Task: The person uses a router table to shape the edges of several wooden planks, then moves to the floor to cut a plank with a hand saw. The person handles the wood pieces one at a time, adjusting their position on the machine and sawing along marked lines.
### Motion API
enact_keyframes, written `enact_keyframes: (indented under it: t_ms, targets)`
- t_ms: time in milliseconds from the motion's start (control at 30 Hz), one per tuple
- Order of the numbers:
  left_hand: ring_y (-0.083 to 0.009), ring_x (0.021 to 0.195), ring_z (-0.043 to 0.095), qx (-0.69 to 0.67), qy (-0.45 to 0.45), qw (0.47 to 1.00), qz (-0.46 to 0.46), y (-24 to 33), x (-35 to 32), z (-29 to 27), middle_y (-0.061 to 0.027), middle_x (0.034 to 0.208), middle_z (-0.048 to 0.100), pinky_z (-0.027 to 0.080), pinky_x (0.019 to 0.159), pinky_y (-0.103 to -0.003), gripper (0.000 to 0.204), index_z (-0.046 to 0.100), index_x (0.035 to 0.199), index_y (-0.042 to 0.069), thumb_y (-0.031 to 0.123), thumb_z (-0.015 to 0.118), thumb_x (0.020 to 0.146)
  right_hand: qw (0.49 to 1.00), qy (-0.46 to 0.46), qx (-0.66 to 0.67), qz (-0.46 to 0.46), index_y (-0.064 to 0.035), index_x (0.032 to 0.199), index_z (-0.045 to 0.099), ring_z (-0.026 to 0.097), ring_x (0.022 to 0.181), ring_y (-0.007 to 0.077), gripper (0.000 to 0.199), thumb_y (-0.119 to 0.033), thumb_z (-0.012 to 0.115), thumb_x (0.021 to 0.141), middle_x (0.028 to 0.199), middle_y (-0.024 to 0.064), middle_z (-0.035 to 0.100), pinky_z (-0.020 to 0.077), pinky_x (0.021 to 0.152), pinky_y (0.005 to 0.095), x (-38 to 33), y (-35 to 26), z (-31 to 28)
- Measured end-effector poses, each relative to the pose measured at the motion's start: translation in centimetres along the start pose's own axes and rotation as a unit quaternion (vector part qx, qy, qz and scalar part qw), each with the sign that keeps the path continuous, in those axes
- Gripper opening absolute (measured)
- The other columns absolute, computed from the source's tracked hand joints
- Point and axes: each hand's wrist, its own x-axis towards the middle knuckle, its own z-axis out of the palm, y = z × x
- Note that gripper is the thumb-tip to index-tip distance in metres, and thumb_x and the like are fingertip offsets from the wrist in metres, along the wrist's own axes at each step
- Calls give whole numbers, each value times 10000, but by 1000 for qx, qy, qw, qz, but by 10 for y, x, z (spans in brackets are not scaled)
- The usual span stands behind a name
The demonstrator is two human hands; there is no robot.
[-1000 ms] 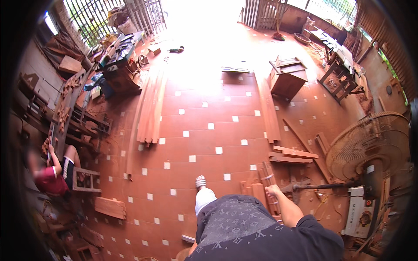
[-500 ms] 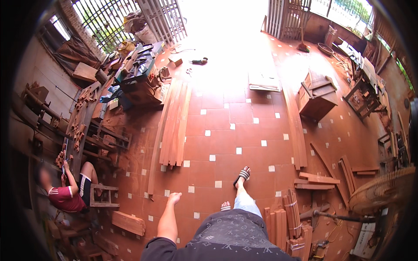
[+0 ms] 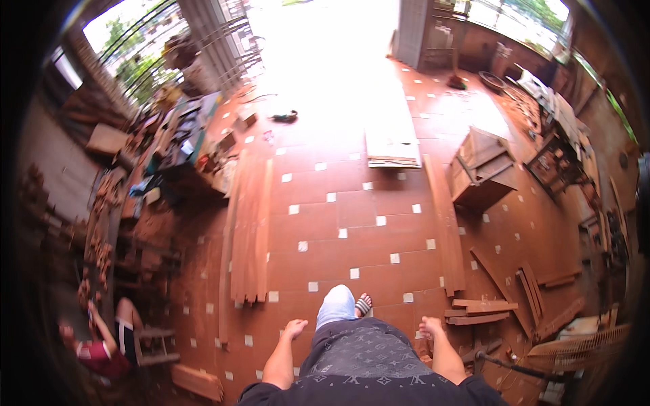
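I stand on a red tiled floor [image 3: 352, 223] and look down past my dark patterned shirt. My left hand [image 3: 295, 329] hangs at my side, empty, fingers loosely apart. My right hand [image 3: 430, 327] hangs on the other side, also empty, close above a small stack of short wooden boards [image 3: 479, 311]. One knee in light trousers and a sandalled foot [image 3: 363, 304] show between my hands.
Long planks [image 3: 249, 237] lie on the floor to the left, a single plank [image 3: 447, 230] to the right. A wooden cabinet [image 3: 482, 169] stands at the right, a flat panel [image 3: 393, 145] ahead. A seated person [image 3: 101, 342] works at lower left. Wood clutter lines both walls.
I have walked forward across the floor. My right arm has swung into view at my side, and my left hand has dropped lower beside my body.
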Motion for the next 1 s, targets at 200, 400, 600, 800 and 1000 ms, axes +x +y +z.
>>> enact_keyframes:
  t_ms: [200, 400, 600, 800, 1000]
  targets:
    - [-183, 500, 476, -115, -114, 973, -164, 59, 54, -22, -21, 658, 537, 382, 455, -362, 445, 606, 840, 129, 556, 586, 966, 986, 112, -33, -118, -74, 974, 730, 660, 610, 119, 180, -236, 672, 921, 829, 41, 725, 540, 511, 283, 20, -195, -8]
    - [-278, 725, 630, -191, -204, 941, -192, 197, 145, -72, -97, 827, 635, 529, 649, -486, 605, 638, 1047, 77, 670, 582, 940, 949, 244, -112, -168, -80, 854, 772, 745, 744, 228, 121, -150, 705, 782, 876, 114, 768, 607, 686, 360, 69, -255, 22]
    - [-343, 938, 698, -256, -371, 878, -164, 482, 227, -133, -165, 1047, 697, 579, 810, -534, 735, 635, 1222, 62, 727, 577, 915, 971, 230, 3, 66, -63, 1002, 763, 740, 739, 243, 501, -543, 737, 859, 893, 131, 766, 594, 699, 414, 107, -275, 67]
    - [-471, 1436, 371, -220, -292, 925, 103, 764, 234, -162, -171, 1614, 334, 371, 1093, -665, 881, 348, 1584, 187, 738, 546, 925, 965, 146, 156, 149, 115, 1401, 518, 545, 1361, 359, 911, -625, 663, 891, 1435, 289, 555, 455, 1084, 437, 178, -261, 113]
    - [-382, 1457, 382, -76, -142, 956, 245, 943, 295, -145, -142, 1591, 402, 345, 1121, -630, 786, 393, 1563, 136, 629, 561, 974, 975, 208, 67, 30, 42, 1352, 615, 619, 1246, 325, 828, -678, 479, 966, 1329, 212, 655, 481, 1034, 427, 266, -399, 84]
